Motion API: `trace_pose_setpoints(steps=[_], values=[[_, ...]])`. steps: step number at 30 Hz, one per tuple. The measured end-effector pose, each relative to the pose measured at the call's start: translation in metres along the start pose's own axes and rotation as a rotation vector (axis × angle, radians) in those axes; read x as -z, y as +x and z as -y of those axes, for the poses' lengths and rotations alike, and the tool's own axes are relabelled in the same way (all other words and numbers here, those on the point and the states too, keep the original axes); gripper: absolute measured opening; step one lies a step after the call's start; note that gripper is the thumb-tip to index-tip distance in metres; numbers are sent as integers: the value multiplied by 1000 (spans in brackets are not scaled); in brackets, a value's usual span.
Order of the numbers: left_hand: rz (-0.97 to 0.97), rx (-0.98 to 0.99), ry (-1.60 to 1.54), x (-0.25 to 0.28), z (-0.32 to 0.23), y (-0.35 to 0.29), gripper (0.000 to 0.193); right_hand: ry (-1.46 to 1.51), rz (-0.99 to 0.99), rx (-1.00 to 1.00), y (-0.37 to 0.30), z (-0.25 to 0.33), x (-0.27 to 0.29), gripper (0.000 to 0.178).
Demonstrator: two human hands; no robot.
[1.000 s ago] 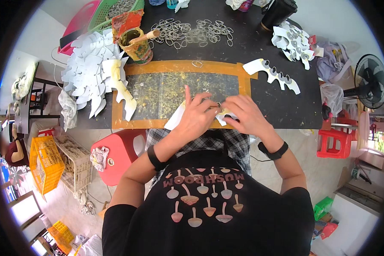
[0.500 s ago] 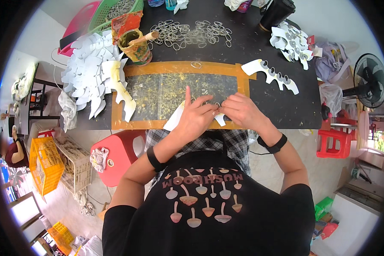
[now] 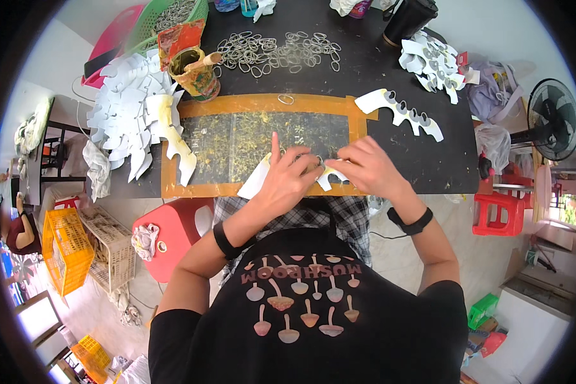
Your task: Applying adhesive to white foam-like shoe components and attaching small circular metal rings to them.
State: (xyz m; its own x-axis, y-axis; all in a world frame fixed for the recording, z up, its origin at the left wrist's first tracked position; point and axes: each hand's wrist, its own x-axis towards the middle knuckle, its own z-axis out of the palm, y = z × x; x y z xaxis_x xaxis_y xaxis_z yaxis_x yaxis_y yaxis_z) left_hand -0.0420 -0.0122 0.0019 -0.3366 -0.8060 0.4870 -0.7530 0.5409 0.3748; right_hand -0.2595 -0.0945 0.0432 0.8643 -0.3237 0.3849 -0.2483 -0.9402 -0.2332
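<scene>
Left hand (image 3: 288, 182): index finger (image 3: 275, 144) extended toward twelve o'clock, remaining fingers bent over a white cutout (image 3: 255, 179); whether they pinch it or only press it cannot be told. Right hand (image 3: 372, 171): fingers bunched, tips at the cutout's three o'clock portion; their grip is likewise hidden. The cutout lies between and under the hands, along the near edge of an orange-bordered board (image 3: 237, 100). A grey ring (image 3: 319, 160) shows at the left fingertips.

On the board: a loose ring (image 3: 286, 99) at eleven o'clock on the far border; a yellow-stained cutout (image 3: 176, 142) between nine and ten, across the left border.

Beyond, on the dark surface (image 3: 365, 70): a pile of white cutouts (image 3: 118, 96) between nine and ten; a smeared can (image 3: 198, 82) with a wooden handle (image 3: 205, 62) at ten; a heap of rings (image 3: 262, 54) at eleven; a black cup (image 3: 411, 22) at one; a cutout fitted with rings (image 3: 400, 110) at two; and a stack of similar pieces (image 3: 432, 64) between one and two.

Off the surface: a red stool (image 3: 173, 224), eight o'clock.
</scene>
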Motion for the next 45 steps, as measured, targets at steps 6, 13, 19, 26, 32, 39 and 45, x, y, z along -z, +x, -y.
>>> trace_pose_setpoints(steps=[6, 13, 19, 26, 32, 39, 45], values=[[-2, -36, 18, -4, 2, -3, 28, 89, -36, 83, 10, -2, -17, 23], [-45, 6, 22, -4, 4, -2, 21, 13, -1, 96, 5, -7, -16, 21], [-9, -6, 38, -3, 3, -2, 23, -42, -5, 76, -2, -4, -20, 24], [31, -23, 82, -3, 1, 0, 29, -6, -40, -41, -3, 11, -6, 28], [35, -43, 83, -1, 1, 1, 27, 249, -211, -215, -8, 23, -29, 33], [-29, 92, -161, 15, -5, 5, 30, 148, -184, -265, -12, 30, -34, 36], [63, 85, -118, 7, 1, 19, 46, 161, -195, -336, -13, 37, -36, 40]])
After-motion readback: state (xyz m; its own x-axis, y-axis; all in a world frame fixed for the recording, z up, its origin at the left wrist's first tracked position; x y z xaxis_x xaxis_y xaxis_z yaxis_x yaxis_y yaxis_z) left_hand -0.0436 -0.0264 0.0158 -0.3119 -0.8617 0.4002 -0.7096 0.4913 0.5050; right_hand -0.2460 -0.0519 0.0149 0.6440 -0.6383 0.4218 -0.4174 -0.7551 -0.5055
